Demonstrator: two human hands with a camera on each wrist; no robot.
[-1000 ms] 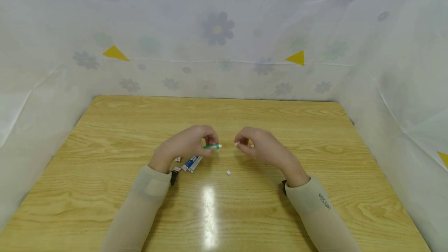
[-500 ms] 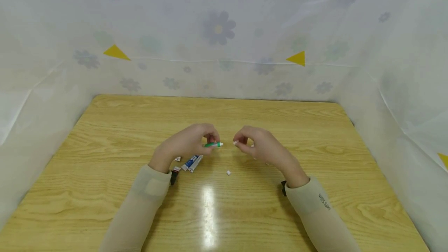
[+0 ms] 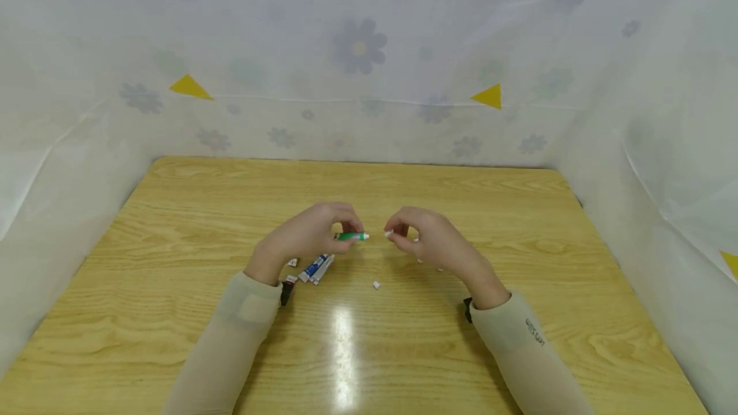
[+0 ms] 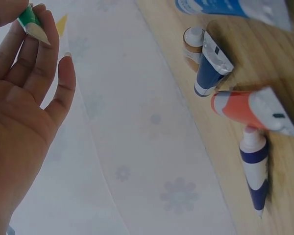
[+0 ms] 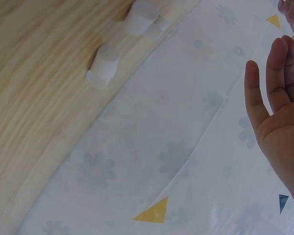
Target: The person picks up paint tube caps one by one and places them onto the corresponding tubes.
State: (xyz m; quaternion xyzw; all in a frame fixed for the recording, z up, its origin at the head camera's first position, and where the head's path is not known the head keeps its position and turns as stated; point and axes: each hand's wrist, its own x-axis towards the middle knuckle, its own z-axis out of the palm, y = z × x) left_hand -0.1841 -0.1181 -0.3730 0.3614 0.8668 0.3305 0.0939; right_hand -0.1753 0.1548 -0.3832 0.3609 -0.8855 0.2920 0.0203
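Fingers of the left hand [image 3: 308, 230] are pinching a green tube [image 3: 350, 236], seemingly to keep its tip [image 3: 366, 236] free; the right hand [image 3: 436, 242] is pinching a white cap [image 3: 389, 234] opposite; other tubes [image 3: 314, 267] are lying on the desk [image 3: 277, 364].

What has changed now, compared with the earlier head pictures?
The green tube, held by the left grip, has shifted slightly up and rightward in the head view, nearer the pinched white piece in the right grip. Nothing was taken or let go. The blue tube and loose white piece stayed.
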